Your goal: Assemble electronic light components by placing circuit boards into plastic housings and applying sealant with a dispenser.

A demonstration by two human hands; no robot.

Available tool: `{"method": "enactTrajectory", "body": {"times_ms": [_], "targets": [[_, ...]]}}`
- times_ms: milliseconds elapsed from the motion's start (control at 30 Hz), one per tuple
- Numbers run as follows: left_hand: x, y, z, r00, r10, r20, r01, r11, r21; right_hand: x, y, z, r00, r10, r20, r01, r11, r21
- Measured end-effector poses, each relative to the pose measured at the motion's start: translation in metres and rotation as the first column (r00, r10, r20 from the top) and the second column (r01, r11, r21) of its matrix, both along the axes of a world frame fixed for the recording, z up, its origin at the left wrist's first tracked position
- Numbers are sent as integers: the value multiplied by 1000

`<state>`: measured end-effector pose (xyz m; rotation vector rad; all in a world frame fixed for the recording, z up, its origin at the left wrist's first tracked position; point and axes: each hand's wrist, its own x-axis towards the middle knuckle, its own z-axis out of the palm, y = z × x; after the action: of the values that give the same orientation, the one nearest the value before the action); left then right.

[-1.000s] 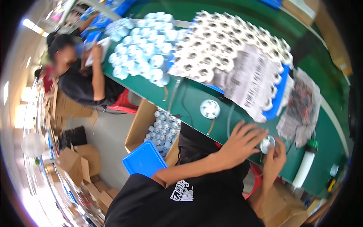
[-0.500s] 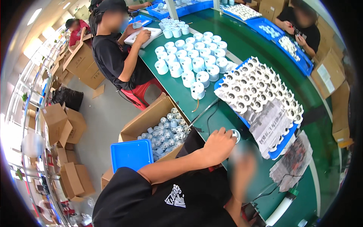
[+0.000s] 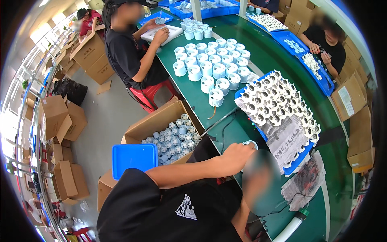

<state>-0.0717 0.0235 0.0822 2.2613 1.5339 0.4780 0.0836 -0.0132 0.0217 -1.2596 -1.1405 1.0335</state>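
My left hand [image 3: 237,158] is closed round a pale round plastic part [image 3: 251,143], and only its rim shows past my fingers. Close beside it is my right hand [image 3: 258,183], inside a blurred patch, so neither its fingers nor anything in them can be made out. Both hands are over the near edge of the green table [image 3: 229,133]. To their right is a blue tray [image 3: 296,164] lined with newspaper [image 3: 288,139], which bears rows of white flared parts with dark round centres [image 3: 264,109].
Pale blue cups [image 3: 219,71] stand grouped farther up the table. A carton [image 3: 145,125] of similar cups and a blue tray [image 3: 135,160] are at my left. A thin rod [image 3: 219,122] and cables lie near my hands. Co-workers [image 3: 125,52] sit across and to the left.
The whole view has shifted slightly. My left hand has turned a little, and less of the round part shows in it. My right hand stays beside it, still blurred.
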Motion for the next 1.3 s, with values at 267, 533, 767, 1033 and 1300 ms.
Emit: {"method": "enactTrajectory", "body": {"times_ms": [267, 533, 767, 1033, 1300], "targets": [[-100, -38, 61, 755, 528, 389, -467, 850, -246, 33, -18, -23, 959, -245, 140, 214, 955, 206], [-268, 36, -19, 495, 804, 330, -860, 508, 51, 32, -15, -24, 954, -70, 290, 57, 997, 55], [-296, 88, -43, 444, 877, 186, -896, 427, 123, 33, -15, -28, 952, -60, 301, 49, 998, 46], [-323, 107, -54, 511, 846, 152, -839, 452, 302, 31, -9, -20, 958, -35, 283, 33, 999, 12], [-361, 132, -58, 439, 876, 200, -891, 395, 225, 31, -10, -27, 954, -33, 297, 34, 999, 3]]}}
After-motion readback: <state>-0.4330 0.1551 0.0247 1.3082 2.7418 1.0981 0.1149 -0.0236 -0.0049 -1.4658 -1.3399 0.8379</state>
